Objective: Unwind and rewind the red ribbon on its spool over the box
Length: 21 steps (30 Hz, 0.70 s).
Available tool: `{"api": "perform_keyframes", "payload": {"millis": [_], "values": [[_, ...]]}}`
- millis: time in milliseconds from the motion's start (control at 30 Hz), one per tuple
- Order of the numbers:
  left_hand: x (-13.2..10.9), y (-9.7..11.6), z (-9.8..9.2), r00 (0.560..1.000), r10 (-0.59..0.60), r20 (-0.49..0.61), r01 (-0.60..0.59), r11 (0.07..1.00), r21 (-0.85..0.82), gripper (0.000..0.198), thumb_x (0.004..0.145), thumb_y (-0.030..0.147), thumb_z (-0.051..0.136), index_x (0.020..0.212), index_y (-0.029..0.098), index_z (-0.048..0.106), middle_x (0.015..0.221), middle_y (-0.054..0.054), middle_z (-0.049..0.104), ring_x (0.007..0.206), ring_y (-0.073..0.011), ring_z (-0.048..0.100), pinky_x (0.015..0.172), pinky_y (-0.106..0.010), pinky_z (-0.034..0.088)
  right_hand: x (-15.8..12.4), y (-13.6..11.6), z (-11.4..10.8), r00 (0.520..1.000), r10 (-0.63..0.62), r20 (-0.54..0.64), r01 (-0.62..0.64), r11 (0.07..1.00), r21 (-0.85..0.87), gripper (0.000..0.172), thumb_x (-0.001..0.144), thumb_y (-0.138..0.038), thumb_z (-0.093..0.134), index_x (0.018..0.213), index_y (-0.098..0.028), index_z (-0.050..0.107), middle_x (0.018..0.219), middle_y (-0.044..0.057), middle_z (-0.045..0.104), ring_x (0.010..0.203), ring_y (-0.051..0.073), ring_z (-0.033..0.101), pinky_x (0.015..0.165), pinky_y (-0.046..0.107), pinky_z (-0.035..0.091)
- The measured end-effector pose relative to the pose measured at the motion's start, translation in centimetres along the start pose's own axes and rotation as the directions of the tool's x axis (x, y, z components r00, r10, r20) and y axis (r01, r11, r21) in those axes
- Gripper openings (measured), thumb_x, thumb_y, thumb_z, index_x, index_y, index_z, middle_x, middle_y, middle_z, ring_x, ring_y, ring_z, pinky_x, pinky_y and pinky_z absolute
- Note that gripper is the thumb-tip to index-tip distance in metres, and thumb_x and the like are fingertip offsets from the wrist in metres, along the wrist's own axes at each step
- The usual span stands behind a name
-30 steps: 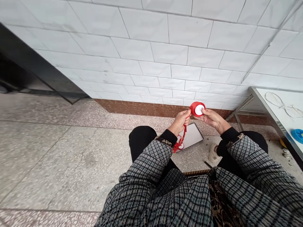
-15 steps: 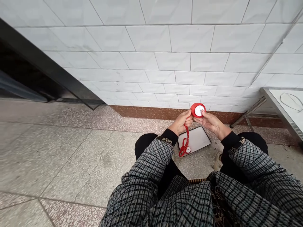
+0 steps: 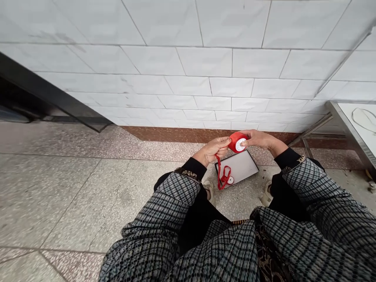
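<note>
I am seated, with both arms in checked sleeves held out over my knees. My right hand (image 3: 260,140) grips a red ribbon spool (image 3: 237,141) with a white centre label. Just left of the spool, my left hand (image 3: 214,150) pinches the loose red ribbon (image 3: 219,172). The ribbon hangs down from that hand and ends in a curl over a white flat box (image 3: 242,167) lying on the floor between my feet.
A white tiled wall (image 3: 205,78) with a brown skirting runs close ahead. A metal-framed table (image 3: 352,125) with a white cord on top stands at the right. A dark doorway frame (image 3: 44,94) is at the left. Speckled stone floor spreads to the left.
Both hands have lowered slightly, and the spool is tilted more on its side. The hanging ribbon has swung over the box. The view has shifted a little.
</note>
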State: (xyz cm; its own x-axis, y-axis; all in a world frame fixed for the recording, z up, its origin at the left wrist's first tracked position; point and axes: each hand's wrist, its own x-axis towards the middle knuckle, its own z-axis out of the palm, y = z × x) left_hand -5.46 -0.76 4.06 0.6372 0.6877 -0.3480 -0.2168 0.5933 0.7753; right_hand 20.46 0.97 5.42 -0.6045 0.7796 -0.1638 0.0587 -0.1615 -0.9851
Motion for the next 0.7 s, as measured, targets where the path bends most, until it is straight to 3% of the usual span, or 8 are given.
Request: {"api": "perform_keyframes", "payload": {"millis": [167,233,333,533,700], "values": [[0.6,-0.7,1.2,0.988,0.084,-0.127,-0.081,0.996,0.024,0.046,0.083,0.042,0.104,0.101,0.019,0.069,0.055,0.015,0.036,0.041,-0.0024,0.023,0.044,-0.016,0.012,-1.4,0.8,-1.2,0.989,0.013,-0.150,-0.019,0.999,-0.039,0.051,0.066,-0.028,0.110,0.112,-0.021,0.088,0.104,0.004,0.089,0.098,0.024,0.079,0.096,0.037,0.065],[0.7,-0.8,1.6,0.976,0.121,-0.183,-0.114,0.992,0.046,0.044,0.085,0.044,0.102,0.092,0.019,0.067,0.054,0.014,0.036,0.041,-0.0021,0.023,0.043,-0.016,0.012,-2.1,1.0,-1.8,0.978,0.023,-0.209,-0.026,1.000,-0.013,0.051,0.066,-0.028,0.111,0.112,-0.020,0.089,0.105,0.005,0.089,0.096,0.025,0.080,0.097,0.039,0.065],[0.8,-0.8,2.0,0.981,0.115,-0.158,-0.102,0.991,0.086,0.046,0.090,0.043,0.098,0.077,0.017,0.063,0.051,0.013,0.035,0.041,-0.0008,0.021,0.042,-0.016,0.013,-2.9,1.3,-2.5,0.958,0.049,-0.282,-0.026,0.996,0.086,0.057,0.064,-0.034,0.113,0.113,-0.019,0.089,0.103,0.006,0.089,0.095,0.025,0.081,0.096,0.039,0.067],[1.2,-1.1,3.2,0.978,0.149,-0.149,-0.148,0.989,0.016,0.041,0.097,0.039,0.092,0.075,0.016,0.065,0.049,0.013,0.033,0.039,-0.0007,0.020,0.041,-0.015,0.014,-2.7,1.9,-1.7,0.953,0.119,-0.278,-0.036,0.958,0.285,0.062,0.058,-0.046,0.119,0.105,-0.020,0.087,0.103,0.006,0.089,0.094,0.022,0.081,0.098,0.038,0.069],[1.6,-1.5,3.9,0.973,0.118,-0.200,-0.138,0.986,-0.088,0.039,0.100,0.035,0.089,0.076,0.015,0.065,0.049,0.014,0.028,0.039,-0.0008,0.020,0.041,-0.013,0.013,-1.7,2.6,-1.4,0.953,0.130,-0.273,-0.026,0.934,0.357,0.062,0.058,-0.047,0.120,0.103,-0.022,0.084,0.105,0.006,0.089,0.097,0.023,0.082,0.102,0.040,0.068]]}}
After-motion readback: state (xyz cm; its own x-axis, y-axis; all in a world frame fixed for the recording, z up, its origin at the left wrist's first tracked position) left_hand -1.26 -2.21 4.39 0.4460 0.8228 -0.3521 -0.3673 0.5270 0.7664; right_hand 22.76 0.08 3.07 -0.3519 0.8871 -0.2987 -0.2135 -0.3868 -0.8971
